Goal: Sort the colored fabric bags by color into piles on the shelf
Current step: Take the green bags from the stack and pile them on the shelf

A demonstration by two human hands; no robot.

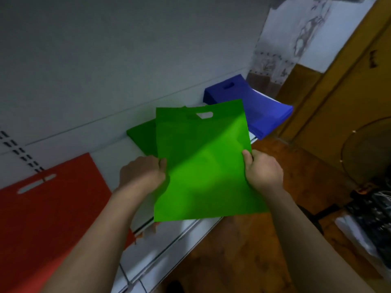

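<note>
A green bag is held flat by its 2 sides, pinched by the left hand and right hand, above the green pile on the shelf; blue pile and red pile are already made; this bag is not yet laid down.

no readable text, labels or signs

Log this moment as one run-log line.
left hand grips green bag | right hand grips same bag | held over green pile | blue pile right, red pile left
</note>
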